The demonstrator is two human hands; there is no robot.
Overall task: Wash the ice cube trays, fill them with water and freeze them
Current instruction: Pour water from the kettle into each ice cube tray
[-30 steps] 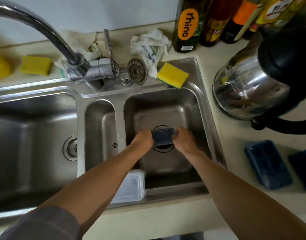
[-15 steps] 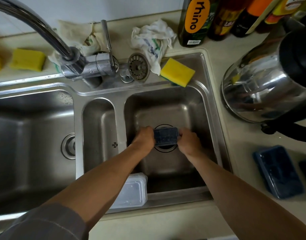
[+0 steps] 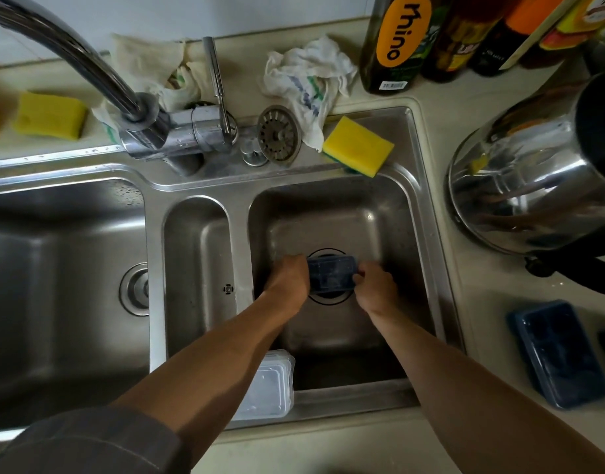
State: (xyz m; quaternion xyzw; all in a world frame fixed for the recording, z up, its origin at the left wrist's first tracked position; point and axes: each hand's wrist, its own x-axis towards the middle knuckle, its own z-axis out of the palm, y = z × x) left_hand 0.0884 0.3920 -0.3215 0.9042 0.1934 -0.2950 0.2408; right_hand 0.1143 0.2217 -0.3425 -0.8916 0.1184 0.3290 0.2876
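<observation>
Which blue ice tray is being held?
The ice tray over the drain, held by left hand and right hand; the other tray lies on the counter.

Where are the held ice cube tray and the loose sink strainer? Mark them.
held ice cube tray [image 3: 331, 277]: head view, middle of its visible face.
sink strainer [image 3: 279, 134]: head view, centre of its perforated face.

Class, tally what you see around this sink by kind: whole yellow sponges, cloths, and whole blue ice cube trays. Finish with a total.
Yellow sponges: 2 (counter sponge, rim sponge)
Cloths: 2 (cream cloth, white cloth)
Blue ice cube trays: 2 (held tray, counter tray)
Total: 6
Items cut off at the frame edges are left out.
</observation>
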